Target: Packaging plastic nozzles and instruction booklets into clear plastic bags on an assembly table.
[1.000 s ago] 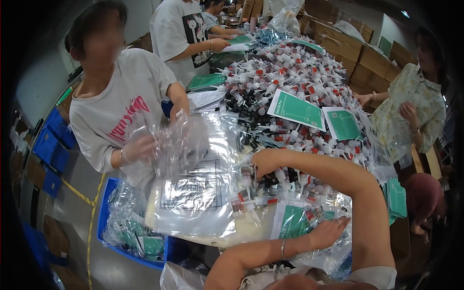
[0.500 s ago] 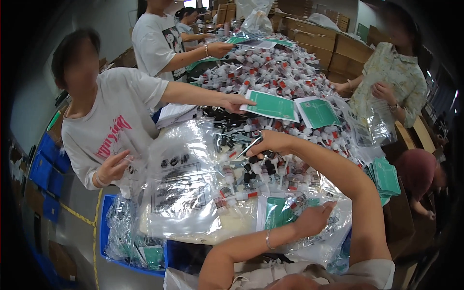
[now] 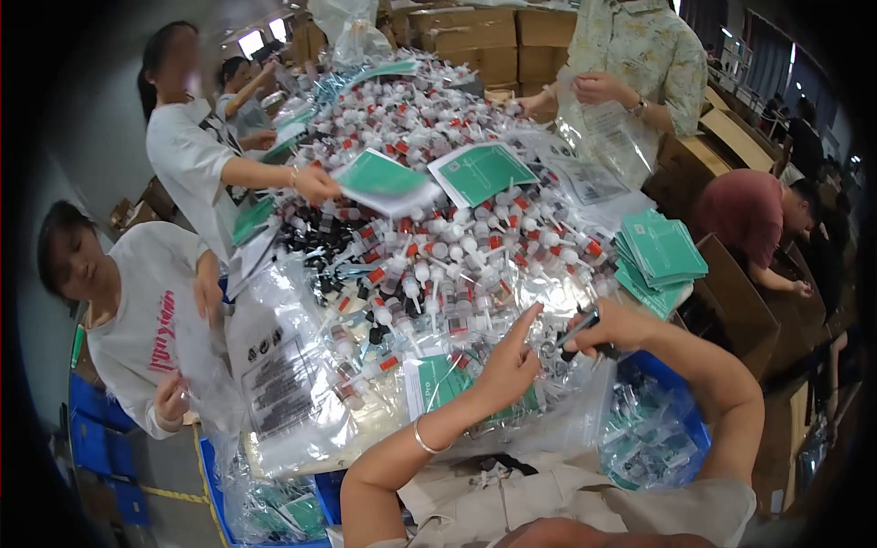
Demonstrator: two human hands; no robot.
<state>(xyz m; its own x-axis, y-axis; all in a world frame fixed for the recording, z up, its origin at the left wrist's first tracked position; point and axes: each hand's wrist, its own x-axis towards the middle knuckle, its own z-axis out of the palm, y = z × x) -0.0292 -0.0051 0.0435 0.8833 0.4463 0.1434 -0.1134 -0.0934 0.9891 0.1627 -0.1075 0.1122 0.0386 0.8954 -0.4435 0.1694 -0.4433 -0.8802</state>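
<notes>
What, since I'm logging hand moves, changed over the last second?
The right hand left the pile of small bottles, bringing a dark item close to the left hand. The stack of green booklets stayed put.

Pale wall (image 3: 96,173) at left, grey floor (image 3: 172,461), yellow line (image 3: 174,496), stacked cardboard boxes (image 3: 466,35), bright windows (image 3: 251,43)

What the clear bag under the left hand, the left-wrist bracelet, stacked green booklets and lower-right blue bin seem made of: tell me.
Clear bag: apparently thin, glossy plastic film, going by its transparency and glare. Bracelet: probably polished metal, from its silvery sheen. Stacked green booklets: likely paper, fairly matte, showing thin white edges. Blue bin: probably smooth hard plastic, from its evenly coloured rim.
</notes>
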